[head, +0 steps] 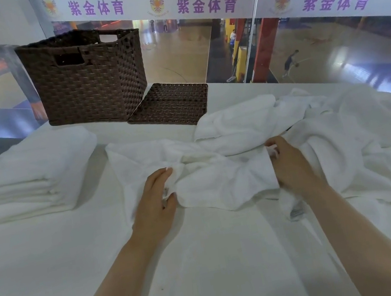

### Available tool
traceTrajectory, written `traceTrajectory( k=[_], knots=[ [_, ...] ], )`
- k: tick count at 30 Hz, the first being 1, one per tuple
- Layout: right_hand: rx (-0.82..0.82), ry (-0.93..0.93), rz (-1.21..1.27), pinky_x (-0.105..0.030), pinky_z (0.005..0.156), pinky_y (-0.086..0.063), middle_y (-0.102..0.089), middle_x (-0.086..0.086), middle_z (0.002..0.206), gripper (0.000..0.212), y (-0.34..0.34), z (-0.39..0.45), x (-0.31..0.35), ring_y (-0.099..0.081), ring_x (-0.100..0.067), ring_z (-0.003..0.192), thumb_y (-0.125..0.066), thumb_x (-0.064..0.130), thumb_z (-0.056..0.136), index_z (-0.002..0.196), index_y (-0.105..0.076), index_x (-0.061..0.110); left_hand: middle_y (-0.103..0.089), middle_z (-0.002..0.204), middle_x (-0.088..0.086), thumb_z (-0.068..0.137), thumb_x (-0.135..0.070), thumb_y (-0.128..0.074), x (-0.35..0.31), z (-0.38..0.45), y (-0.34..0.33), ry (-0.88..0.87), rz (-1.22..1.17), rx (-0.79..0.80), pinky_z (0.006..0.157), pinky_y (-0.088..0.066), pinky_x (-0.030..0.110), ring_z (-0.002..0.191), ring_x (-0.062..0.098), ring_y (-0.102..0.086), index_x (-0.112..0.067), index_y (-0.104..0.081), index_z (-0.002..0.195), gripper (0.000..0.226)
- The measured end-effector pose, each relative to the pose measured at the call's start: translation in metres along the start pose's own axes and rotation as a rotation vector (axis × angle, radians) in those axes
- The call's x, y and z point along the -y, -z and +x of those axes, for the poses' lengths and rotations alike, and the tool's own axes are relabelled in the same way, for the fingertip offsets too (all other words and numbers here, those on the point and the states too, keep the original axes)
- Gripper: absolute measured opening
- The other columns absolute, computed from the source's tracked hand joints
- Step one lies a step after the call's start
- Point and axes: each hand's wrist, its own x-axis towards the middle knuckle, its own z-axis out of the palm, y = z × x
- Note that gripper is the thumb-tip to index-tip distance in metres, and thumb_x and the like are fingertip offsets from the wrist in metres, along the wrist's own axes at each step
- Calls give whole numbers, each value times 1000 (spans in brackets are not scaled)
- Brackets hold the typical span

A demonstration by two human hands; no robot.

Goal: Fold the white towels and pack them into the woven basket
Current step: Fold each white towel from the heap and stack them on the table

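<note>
Nearest to the camera, two bare forearms reach forward over a white table [53,260]. The left hand [155,200] pinches a gathered edge of a crumpled white towel [220,182], with the thumb and the fingers closed on the cloth. The right hand [290,166] grips the opposite side of the same towel, its fingers curled into the fabric. The towel lies loose and wrinkled on the table between both hands.

To the right of it, a heap of unfolded towels [355,127] spreads over the table, touching the held towel. On the left side, apart from the hands, a stack of folded towels [29,174] rests flat.

Further back stands the woven basket [86,80], dark brown and upright, with handle holes. Its flat woven lid [172,104] lies just beside it on the right. Behind the table there is a glass wall with a banner [205,5] that carries purple characters.
</note>
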Motion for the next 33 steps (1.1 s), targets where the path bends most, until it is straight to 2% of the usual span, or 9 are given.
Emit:
traceTrajectory(
  k=[4, 6, 9, 11, 16, 20, 23, 26, 33],
  knots=[
    [-241, 363, -421, -40, 83, -44, -56, -14, 116, 48, -7, -11, -9, -53, -34, 104, -67, 1, 78, 121, -50, 13, -39, 140, -8, 90, 7, -54, 0, -1, 1, -2, 14, 20, 84, -32, -3, 118, -27, -29, -13, -47, 140, 54],
    [-194, 688, -504, -40, 84, -42, -56, -16, 116, 61, -8, -17, -15, -52, -34, 102, -78, 6, 61, 114, -49, 14, -39, 140, -8, 90, 6, -55, 0, -2, 2, -4, 19, 27, 84, -33, -3, 119, -27, -30, -14, -47, 140, 55],
    [25, 923, -416, -37, 98, -37, -55, -16, 125, 48, -10, -33, -18, -50, -30, 113, -73, 25, 73, 116, -53, 14, -40, 139, -10, 90, 6, -55, -1, -2, 2, 0, 12, 33, 84, -33, -2, 118, -26, -31, -15, -48, 140, 55],
    [125, 944, -351, -37, 104, -39, -55, -14, 130, 38, -13, -42, -19, -52, -28, 118, -67, 27, 83, 116, -60, 11, -40, 138, -14, 90, 5, -56, -2, -2, 2, 11, 0, 36, 85, -33, -2, 117, -26, -32, -15, -48, 140, 55],
    [93, 935, -223, -35, 104, -41, -69, -2, 114, 26, -16, -50, -2, -60, -20, 112, -52, 24, 92, 100, -72, 9, -42, 137, -25, 85, -7, -54, -9, -5, 7, -23, -122, 24, 101, -27, 3, 132, -9, -35, -21, -50, 137, 54],
    [236, 707, -54, -16, 75, -42, -65, 21, 87, 24, -16, -61, 35, -57, 4, 81, -47, 26, 96, 111, -64, 23, -51, 136, -12, 87, -10, -53, -21, -9, 14, -115, -235, 10, 107, -32, 15, 134, 13, -43, -19, -56, 131, 45],
    [324, 639, -1, -22, 59, -38, -58, 11, 74, 19, -20, -66, 58, -52, -4, 62, -48, 24, 99, 114, -43, 35, -56, 128, -18, 90, -24, -50, -40, -8, 19, -136, -237, -25, 104, -36, 15, 128, 11, -49, -23, -61, 124, 36],
    [345, 626, 79, -32, 55, -37, -54, 1, 68, 10, -21, -70, 73, -46, -13, 56, -44, 32, 99, 106, -37, 31, -60, 119, -18, 91, -16, -55, -55, -3, 23, -102, -257, -56, 99, -41, 16, 120, 9, -55, -29, -63, 115, 29],
    [334, 663, 113, -21, 57, -37, -50, 21, 68, 8, -17, -81, 93, -47, -8, 59, -44, 33, 101, 100, -38, 28, -70, 97, -8, 92, 2, -60, -84, -7, 21, 75, -498, -42, 81, -49, 18, 91, 9, -64, -24, -69, 97, 28]
  ],
)
